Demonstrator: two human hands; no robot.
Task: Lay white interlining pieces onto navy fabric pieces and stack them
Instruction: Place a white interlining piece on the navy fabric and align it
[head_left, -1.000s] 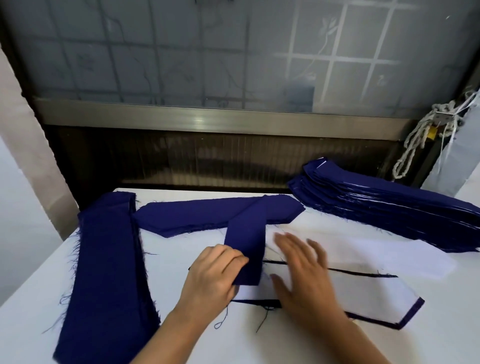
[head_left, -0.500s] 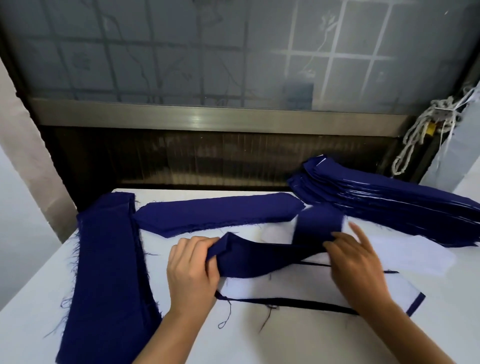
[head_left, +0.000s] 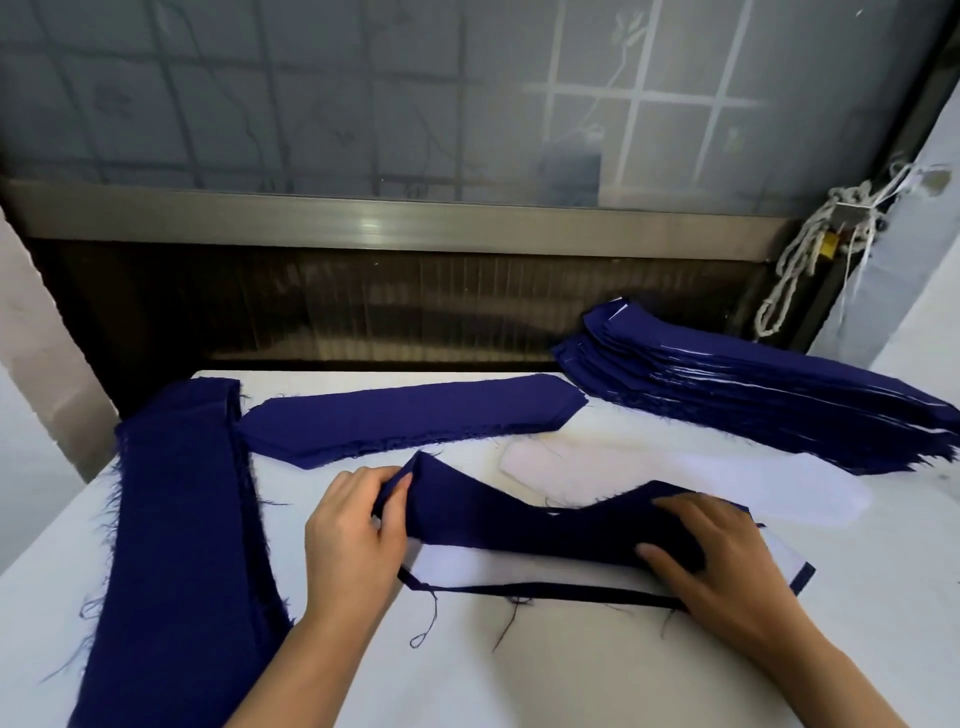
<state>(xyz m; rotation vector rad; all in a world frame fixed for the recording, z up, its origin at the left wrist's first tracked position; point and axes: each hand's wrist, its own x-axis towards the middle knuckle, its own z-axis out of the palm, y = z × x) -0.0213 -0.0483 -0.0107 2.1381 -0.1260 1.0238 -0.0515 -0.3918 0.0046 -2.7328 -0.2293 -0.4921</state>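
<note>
So your left hand (head_left: 353, 535) is pinching the navy piece (head_left: 519, 525) | right hand (head_left: 722, 551) is pressing it flat | you're wanting it taut, edges matching the interlining (head_left: 519, 569)

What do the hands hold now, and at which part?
The left hand pinches the left end of a navy fabric piece; the right hand lies flat on its right end, over the white interlining.

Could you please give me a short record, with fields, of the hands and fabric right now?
Left hand: pinches left end of navy piece
Right hand: presses its right end down
Beneath: white interlining on a navy layer
Finished stack: back right
Navy pile: left side
Loose interlining: behind the hands
</note>
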